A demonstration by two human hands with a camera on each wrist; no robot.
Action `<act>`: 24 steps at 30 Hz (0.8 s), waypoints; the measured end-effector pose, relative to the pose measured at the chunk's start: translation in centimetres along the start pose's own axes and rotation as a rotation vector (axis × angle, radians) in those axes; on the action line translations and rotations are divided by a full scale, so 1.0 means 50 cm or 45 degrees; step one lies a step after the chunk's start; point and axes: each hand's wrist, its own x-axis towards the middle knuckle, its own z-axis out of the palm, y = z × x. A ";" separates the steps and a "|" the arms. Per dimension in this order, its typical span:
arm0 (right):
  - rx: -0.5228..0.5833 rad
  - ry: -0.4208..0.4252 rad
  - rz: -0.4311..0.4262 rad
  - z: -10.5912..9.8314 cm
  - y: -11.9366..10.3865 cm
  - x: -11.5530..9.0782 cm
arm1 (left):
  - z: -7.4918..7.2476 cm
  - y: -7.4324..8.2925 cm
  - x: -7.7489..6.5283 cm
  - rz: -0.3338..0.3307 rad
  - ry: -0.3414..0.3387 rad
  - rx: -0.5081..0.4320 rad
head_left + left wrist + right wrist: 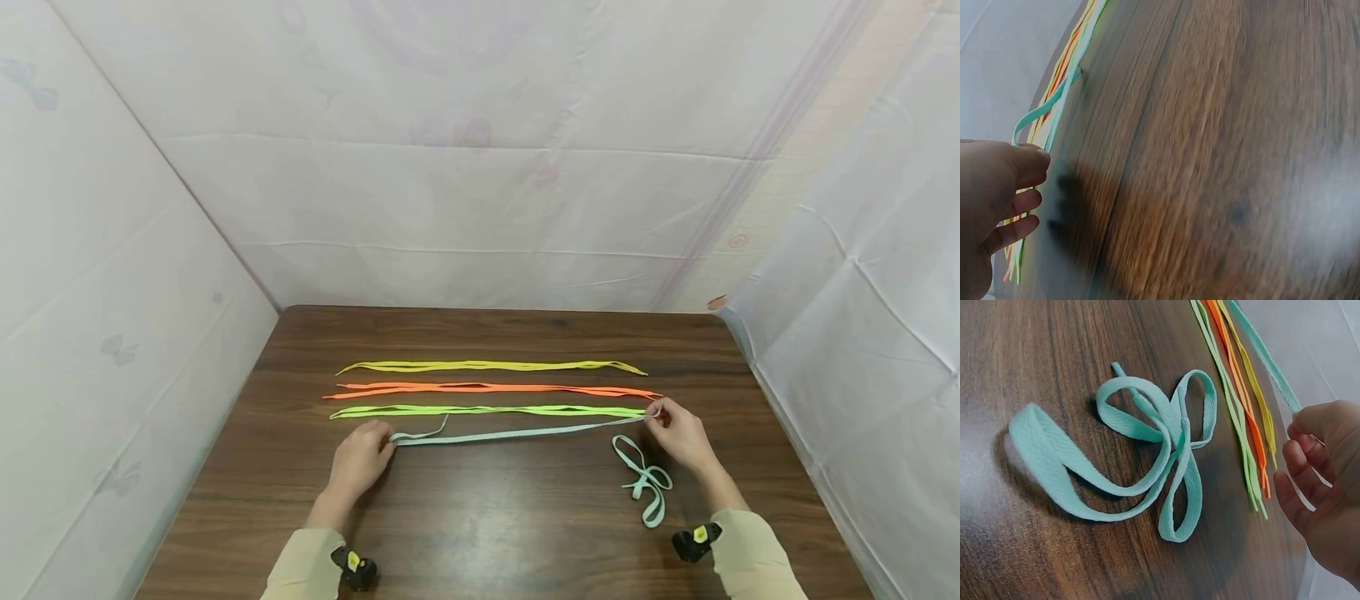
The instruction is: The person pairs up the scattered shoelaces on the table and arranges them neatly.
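A mint-green shoelace point(517, 433) is stretched between my two hands, just in front of a row of laces. My left hand point(362, 457) pinches its left part, where a short end curls back over the lace. At the other end, my right hand point(681, 433) pinches the lace between thumb and fingertips, near the row's right ends. A second mint shoelace point(1175, 434) lies looped and crossed over itself on the table, to the left of my right wrist. Nearest to the stretched lace is a lime-green shoelace point(487, 410), laid out lengthwise in strands.
Behind the lime lace lie an orange shoelace point(487, 387) and a yellow shoelace point(487, 365), roughly parallel to it. All rest on a dark wooden table point(480, 508). Pale cloth point(465, 208) hangs at the table's back and sides.
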 end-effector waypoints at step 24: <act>0.014 -0.091 0.178 -0.013 0.038 -0.008 | -0.044 -0.088 -0.011 -0.122 -0.004 -0.005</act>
